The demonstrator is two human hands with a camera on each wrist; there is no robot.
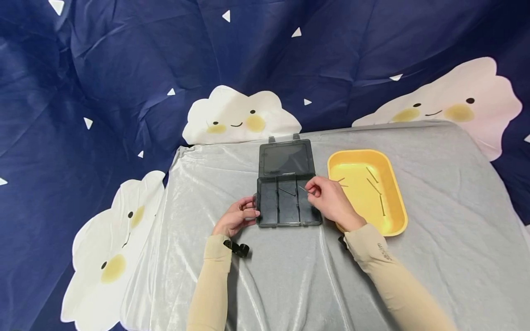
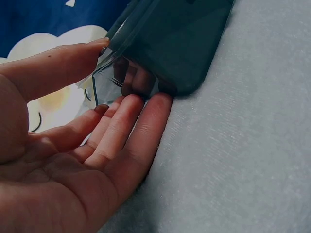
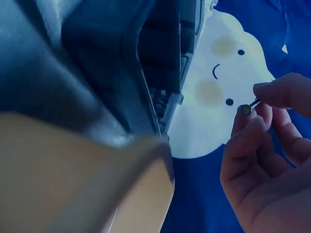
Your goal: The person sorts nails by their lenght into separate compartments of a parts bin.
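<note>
A dark see-through plastic box lies with its lid raised at the back. Two dividers split it into three compartments, and a thin dark rod slants in the middle one. My left hand holds the box's left side, with the thumb at the rim and fingertips against the wall. Over the right compartment, my right hand pinches a thin metal rod between thumb and fingers. Its near end looks round and yellowish in the right wrist view.
A yellow tray stands to the right of the box, partly behind my right hand. Several thin rods lie scattered in it. Grey cloth covers the table, and a blue curtain with clouds hangs behind.
</note>
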